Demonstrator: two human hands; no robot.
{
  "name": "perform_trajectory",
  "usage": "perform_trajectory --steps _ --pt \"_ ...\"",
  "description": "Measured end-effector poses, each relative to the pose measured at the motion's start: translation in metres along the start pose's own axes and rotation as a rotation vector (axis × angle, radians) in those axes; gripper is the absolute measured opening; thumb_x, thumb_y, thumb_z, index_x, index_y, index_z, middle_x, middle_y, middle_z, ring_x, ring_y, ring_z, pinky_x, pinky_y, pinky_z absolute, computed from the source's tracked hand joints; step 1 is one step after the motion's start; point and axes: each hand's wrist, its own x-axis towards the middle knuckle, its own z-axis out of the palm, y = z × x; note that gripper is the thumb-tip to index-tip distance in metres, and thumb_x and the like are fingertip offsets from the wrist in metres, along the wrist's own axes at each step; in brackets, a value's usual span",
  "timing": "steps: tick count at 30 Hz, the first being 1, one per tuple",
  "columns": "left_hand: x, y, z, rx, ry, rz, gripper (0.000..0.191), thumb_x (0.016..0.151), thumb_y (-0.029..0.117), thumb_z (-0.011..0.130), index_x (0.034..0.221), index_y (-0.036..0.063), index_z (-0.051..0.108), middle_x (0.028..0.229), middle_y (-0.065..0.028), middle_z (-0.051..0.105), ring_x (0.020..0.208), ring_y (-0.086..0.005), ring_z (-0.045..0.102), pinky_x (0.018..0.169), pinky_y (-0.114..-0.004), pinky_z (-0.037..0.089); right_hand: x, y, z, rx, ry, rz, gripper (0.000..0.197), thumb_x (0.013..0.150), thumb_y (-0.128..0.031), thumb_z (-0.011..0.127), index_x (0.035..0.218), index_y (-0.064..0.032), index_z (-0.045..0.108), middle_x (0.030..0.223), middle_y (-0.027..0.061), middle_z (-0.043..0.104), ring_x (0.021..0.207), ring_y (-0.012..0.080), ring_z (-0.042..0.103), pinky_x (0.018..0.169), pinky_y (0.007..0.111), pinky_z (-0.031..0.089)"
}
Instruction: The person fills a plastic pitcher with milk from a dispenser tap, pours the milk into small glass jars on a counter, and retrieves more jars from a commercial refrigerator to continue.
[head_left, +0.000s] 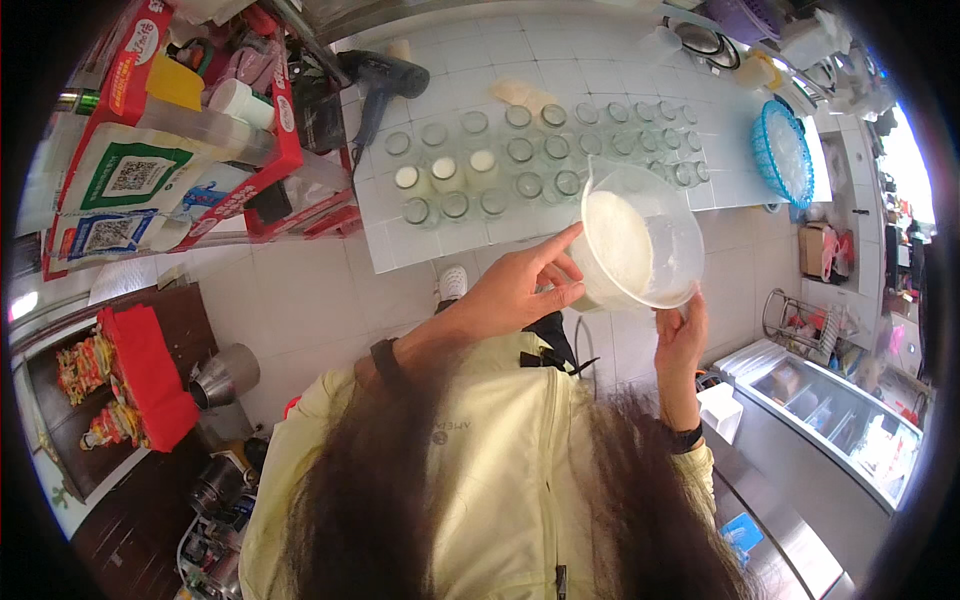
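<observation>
Both my hands hold a translucent plastic pitcher (679, 225) with creamy white liquid (619, 240) in it, tilted above the near edge of the tiled counter. My left hand (517, 289) touches its left side with spread fingers and thumb. My right hand (681, 334) grips it from below at its lower right. Beyond it, rows of small open glass jars (520, 150) stand on the tiled counter (472, 244). Several look unfilled; three at the left, among them a filled jar (444, 169), hold white liquid. The pitcher hides some jars at the right.
A black hair dryer (386, 79) lies at the counter's back left, beside red-edged shelving (289, 142) with assorted items. A blue openwork plastic basket (784, 154) sits at the right end. A cream-coloured cloth-like item (525, 94) lies behind the jars. A glass-topped freezer (825, 420) stands at lower right.
</observation>
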Motion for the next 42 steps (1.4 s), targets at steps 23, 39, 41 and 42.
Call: perform_trajectory --steps 23,39,41,42 --pt "-0.053 -0.083 -0.037 -0.252 0.269 -0.261 0.05 0.089 0.014 0.062 0.134 -0.0019 0.046 0.099 -0.0072 0.066 0.092 -0.0129 0.063 0.083 -0.027 0.049 -0.04 0.084 0.051 -0.487 0.124 0.087 0.056 0.095 -0.042 0.048 0.051 -0.0086 0.042 0.048 -0.0016 0.038 0.044 0.0081 0.031 0.043 0.026 0.022" --pt "-0.059 -0.088 -0.038 -0.305 0.263 -0.264 0.048 0.091 0.014 0.061 0.132 -0.0038 0.047 0.097 -0.008 0.066 0.092 -0.0139 0.062 0.084 -0.027 0.049 -0.048 0.058 0.067 -0.602 0.097 0.083 0.059 0.096 -0.044 0.049 0.052 -0.0058 0.044 0.049 -0.0019 0.04 0.045 0.0074 0.033 0.042 0.025 0.025" --pt "-0.061 -0.086 -0.037 -0.348 0.295 -0.255 0.046 0.089 0.015 0.061 0.13 -0.0041 0.049 0.094 -0.0089 0.067 0.088 -0.0132 0.063 0.081 -0.026 0.049 -0.049 0.052 0.074 -0.689 0.067 0.074 0.059 0.096 -0.045 0.048 0.052 -0.0055 0.044 0.049 -0.0018 0.04 0.045 0.0076 0.033 0.042 0.026 0.025" --pt "-0.061 -0.086 -0.037 -0.393 0.328 -0.241 0.045 0.087 0.015 0.062 0.127 -0.0045 0.052 0.092 -0.0098 0.068 0.085 -0.0125 0.064 0.078 -0.026 0.049 -0.05 0.051 0.077 -0.695 0.075 0.07 0.06 0.096 -0.045 0.047 0.052 -0.0053 0.043 0.049 -0.0017 0.039 0.045 0.0075 0.033 0.042 0.026 0.025"
